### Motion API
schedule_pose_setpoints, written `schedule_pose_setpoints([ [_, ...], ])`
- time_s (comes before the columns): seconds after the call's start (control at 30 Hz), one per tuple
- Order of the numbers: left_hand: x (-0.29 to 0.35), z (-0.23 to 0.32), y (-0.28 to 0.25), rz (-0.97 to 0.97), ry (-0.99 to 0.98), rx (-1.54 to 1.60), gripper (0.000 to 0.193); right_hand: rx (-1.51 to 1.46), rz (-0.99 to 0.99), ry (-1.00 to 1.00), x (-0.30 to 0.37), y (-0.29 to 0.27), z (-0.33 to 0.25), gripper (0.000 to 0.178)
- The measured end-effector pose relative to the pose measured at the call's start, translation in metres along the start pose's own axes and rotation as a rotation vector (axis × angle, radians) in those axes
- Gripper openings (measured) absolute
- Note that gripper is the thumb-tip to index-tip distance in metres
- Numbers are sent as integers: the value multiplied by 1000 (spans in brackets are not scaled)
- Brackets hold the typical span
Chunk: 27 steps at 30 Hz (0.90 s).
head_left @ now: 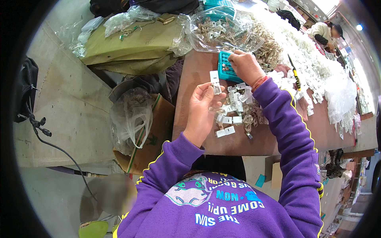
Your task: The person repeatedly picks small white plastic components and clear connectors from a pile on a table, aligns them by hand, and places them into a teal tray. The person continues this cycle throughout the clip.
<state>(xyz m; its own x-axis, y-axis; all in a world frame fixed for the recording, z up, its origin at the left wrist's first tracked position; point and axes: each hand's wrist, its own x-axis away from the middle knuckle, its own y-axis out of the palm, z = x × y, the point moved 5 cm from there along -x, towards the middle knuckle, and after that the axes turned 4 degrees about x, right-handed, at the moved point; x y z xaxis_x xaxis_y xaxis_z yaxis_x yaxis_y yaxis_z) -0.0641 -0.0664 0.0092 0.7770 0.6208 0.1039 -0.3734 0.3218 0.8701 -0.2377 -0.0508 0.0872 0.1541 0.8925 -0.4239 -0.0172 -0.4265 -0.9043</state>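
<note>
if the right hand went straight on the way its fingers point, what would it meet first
Most likely the teal tray, which lies below and just ahead of the right hand's fingertips; depth is unclear, so they may be touching it or just above.

Wall (63, 131), left side: plain, grey-beige. Floor (43, 190), lower left: pale grey. Worktable (262, 146): brown top, extending rightward. Seat (93, 230), lower edge: green, rounded, partly visible. Light (359, 27), upper right: small, round, bright; white glare (327, 4) above, leftward.
</note>
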Motion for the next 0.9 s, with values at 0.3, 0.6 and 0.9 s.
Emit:
schedule_pose_setpoints([
  [0.3, 1, -3, 4, -56, 1, -88, 17, -453, 28, -23, 49, -67, -75, 8],
  [0.6, 2, -2, 7, -95, 12, -160, 15, -283, 51, -90, 51, -67, -85, 9],
  [0.9, 3, -1, 9, -84, 2, -169, 15, -402, -25, -4, 47, -67, -75, 7],
])
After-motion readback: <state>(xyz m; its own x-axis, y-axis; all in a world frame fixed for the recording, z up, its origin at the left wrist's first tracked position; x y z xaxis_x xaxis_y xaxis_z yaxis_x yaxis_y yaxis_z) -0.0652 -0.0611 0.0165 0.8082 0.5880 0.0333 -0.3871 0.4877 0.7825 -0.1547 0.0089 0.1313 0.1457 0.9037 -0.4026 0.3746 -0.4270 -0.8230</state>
